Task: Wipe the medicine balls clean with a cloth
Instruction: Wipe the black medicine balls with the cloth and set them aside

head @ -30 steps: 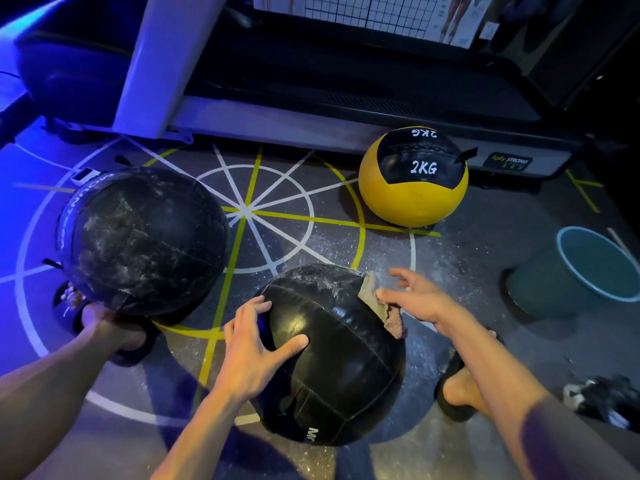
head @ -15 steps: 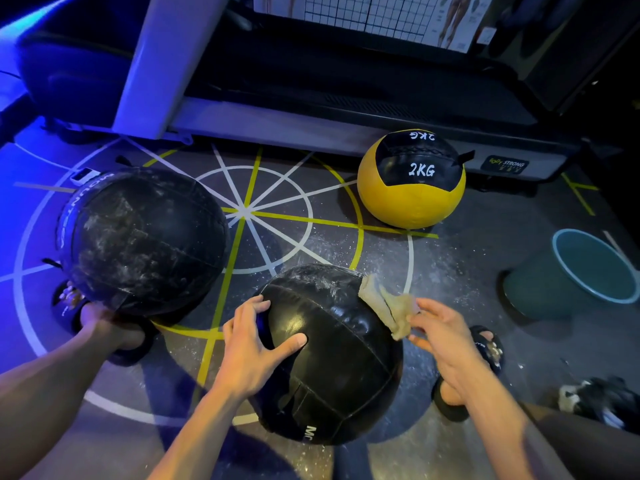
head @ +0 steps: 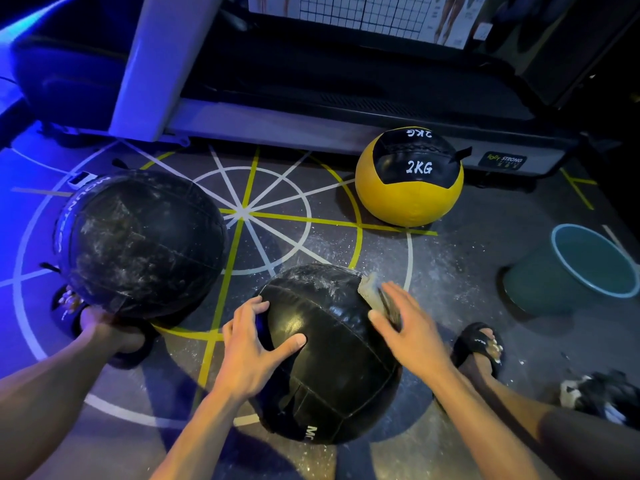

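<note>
Head view shows the left hand [head: 251,348] spread flat on the near black ball [head: 329,362], steadying it on the floor [head: 433,271] between the person's feet. Right hand [head: 408,327], fingers straight, presses a tan cloth [head: 372,292] against the ball's upper right side. Another dusty black ball [head: 138,240] sits left, a yellow ball [head: 408,195] beyond, a bucket [head: 540,282] right.
</note>
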### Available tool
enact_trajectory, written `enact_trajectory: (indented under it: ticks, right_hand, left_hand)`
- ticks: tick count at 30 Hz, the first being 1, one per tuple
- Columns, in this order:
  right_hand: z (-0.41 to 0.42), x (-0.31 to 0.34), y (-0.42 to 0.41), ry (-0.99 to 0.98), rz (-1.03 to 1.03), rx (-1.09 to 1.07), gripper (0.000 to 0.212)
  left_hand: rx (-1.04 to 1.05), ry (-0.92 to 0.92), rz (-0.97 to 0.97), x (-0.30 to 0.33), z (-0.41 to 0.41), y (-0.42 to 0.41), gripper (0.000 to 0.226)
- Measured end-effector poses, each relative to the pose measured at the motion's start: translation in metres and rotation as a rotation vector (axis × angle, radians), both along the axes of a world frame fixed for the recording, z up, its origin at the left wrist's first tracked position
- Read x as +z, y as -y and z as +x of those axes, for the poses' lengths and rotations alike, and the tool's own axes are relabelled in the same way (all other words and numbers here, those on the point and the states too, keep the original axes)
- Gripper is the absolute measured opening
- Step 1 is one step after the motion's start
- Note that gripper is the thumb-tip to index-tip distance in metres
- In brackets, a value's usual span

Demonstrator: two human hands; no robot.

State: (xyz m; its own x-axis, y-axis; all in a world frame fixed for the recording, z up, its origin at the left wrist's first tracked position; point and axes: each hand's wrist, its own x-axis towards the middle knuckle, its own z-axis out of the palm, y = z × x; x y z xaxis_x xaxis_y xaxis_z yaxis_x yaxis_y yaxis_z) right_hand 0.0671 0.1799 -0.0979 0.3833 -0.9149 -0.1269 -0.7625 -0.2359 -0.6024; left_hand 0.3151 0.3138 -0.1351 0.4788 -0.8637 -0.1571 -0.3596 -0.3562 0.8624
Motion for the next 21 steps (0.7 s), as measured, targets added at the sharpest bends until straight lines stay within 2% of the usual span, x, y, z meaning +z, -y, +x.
enact_trajectory:
  ticks: [2,5,10,14,18,21]
  right_hand:
    - [0.012,-0.006,0.003,-0.057,0.075,0.069,0.067]
    - [0.022,-0.011,0.010,0.025,0.099,-0.031,0.056]
    - [0.039,-0.014,-0.005,0.174,-0.090,-0.177,0.044]
    - [0.041,-0.009,-0.049,0.222,-0.106,-0.293,0.044]
    - [0.053,-0.024,-0.091,0.217,-0.302,0.013,0.041]
    - [0.053,-0.029,-0.063,0.151,-0.362,0.249,0.043]
  left_hand:
    - [0.000,0.008,-0.004,0.001,-0.001,-0.001,0.095]
    - [0.000,0.011,-0.015,0.003,-0.003,-0.002,0.095]
    - [0.001,0.009,-0.013,0.001,-0.002,0.000,0.095]
    - [0.014,0.000,-0.026,-0.004,-0.001,0.001,0.095]
    - [0.015,0.005,-0.034,-0.010,0.000,0.001,0.099]
    - [0.013,0.001,-0.035,-0.014,0.000,-0.002,0.095]
